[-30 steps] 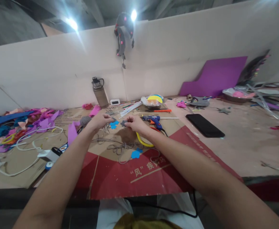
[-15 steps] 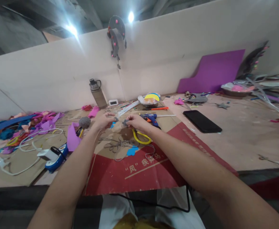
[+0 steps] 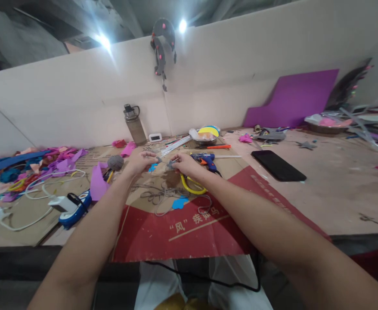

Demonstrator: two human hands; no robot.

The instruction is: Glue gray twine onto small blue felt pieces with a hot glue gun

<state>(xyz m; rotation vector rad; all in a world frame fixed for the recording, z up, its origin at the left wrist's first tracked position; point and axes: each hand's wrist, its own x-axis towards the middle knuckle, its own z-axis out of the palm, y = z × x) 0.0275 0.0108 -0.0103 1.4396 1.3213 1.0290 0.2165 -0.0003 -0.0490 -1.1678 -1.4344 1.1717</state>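
My left hand pinches a small grey piece, probably felt, between thumb and fingers. Close to its right, my right hand grips another small grey piece, whose outline is too small to make out. A narrow gap parts the two pieces. Below the hands, loose grey yarn lies tangled on the cardboard. A blue felt cutout rests by the yarn, and a smaller blue cutout sits under my left fingers. Yellow scissor handles and a blue glue gun lie beside my right hand.
A grey yarn ball and purple felt lie left. Behind stand a bottle and a bowl. A black phone is right. A blue power strip with white cables sits front left.
The camera view has shifted slightly, so the scene sits a little differently. Both hands stay close together, still holding the small grey pieces.
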